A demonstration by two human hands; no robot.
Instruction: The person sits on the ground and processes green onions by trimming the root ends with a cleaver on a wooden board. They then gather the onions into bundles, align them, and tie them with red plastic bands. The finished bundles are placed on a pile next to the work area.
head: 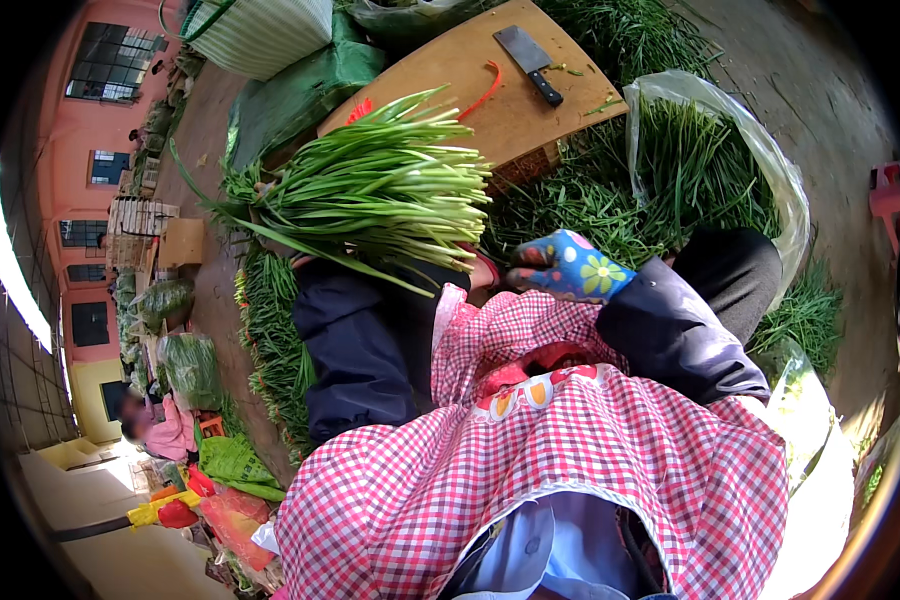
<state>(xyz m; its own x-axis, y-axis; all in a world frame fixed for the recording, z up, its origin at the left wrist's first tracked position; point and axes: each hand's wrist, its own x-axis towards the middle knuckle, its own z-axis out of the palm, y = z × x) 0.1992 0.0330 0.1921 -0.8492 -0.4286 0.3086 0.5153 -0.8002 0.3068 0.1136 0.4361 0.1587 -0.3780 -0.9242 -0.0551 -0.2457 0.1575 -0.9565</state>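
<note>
A thick bunch of garlic chives (390, 195) is held up on the left, pale cut ends facing right and leaf tips left. My left hand (265, 187) grips it near the leafy end, mostly hidden behind the leaves. On my right hand (562, 266) is a blue flowered glove. Its fingers are curled, with nothing visible in them, above my lap and apart from the bunch. Beyond the bunch stands a wooden board (435, 67). On it lie a cleaver (529, 64), a red strip (486, 91) and small green scraps.
Loose greens (562, 202) cover the floor beyond my right hand. An open clear plastic bag (787, 180) holds more chives. Tied bundles (277, 352) line the floor at left. A striped basket (259, 37) rests on a green sack (300, 97). A person (166, 427) sits far left.
</note>
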